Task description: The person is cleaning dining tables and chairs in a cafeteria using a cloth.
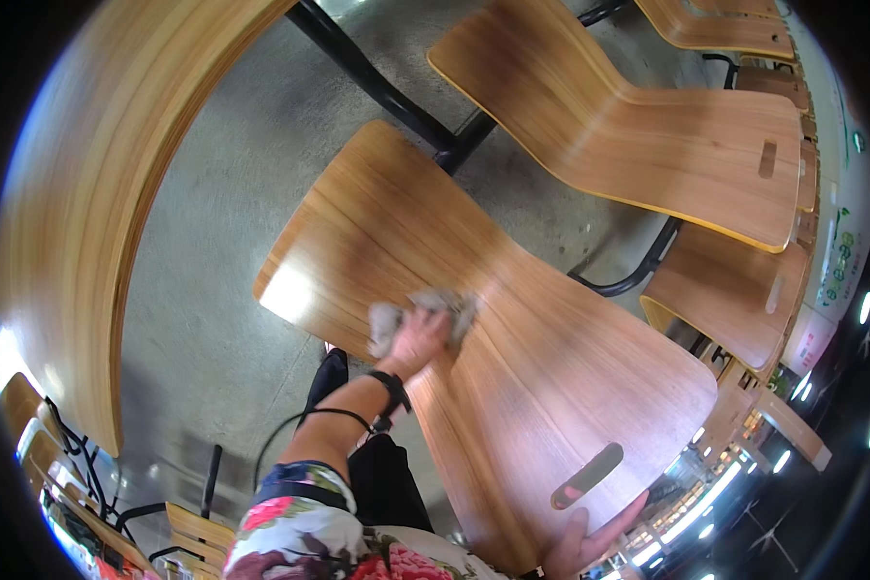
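A bent-plywood chair (399,217) with a wood-grain finish stands before me, its seat toward the upper left and its backrest toward the lower right. My left hand (420,339) presses a crumpled greyish cloth (384,326) onto the seat, near where it bends up into the backrest; hand and cloth are somewhat blurred. At the backrest's top edge, beside its oval slot (587,475), my right hand (587,540) holds the chair. A fingertip shows through the slot, and part of that hand is cut off by the picture's edge.
A long wooden tabletop (65,217) curves along the left. Another plywood chair (623,138) stands at the upper right, joined by black metal tubing (377,80), with a further chair (732,290) behind it. More chairs show at the lower left. The floor (210,239) is grey.
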Demonstrator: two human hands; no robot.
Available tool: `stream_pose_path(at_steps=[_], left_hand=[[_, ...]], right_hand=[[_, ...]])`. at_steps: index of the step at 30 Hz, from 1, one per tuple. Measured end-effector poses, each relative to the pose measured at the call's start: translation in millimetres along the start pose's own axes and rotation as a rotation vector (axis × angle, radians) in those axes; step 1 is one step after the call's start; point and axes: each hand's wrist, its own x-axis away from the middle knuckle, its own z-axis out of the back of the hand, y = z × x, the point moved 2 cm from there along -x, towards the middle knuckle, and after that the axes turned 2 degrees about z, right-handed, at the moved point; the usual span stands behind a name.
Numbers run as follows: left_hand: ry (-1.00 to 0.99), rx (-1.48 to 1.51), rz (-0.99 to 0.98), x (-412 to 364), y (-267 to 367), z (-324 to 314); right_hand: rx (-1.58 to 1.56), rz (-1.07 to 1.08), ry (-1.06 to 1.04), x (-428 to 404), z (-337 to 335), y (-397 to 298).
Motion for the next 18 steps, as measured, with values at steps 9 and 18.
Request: stream_pose_path(at_steps=[9,18], left_hand=[[0.290,-0.142,0.481,-49,-112,101],[0.197,-0.102,0.489,73,-81,12]], right_hand=[[-0.726,0.112,-0.072,-2,-18,41],[-0.468,0.143,0.002,-3,-12,29]])
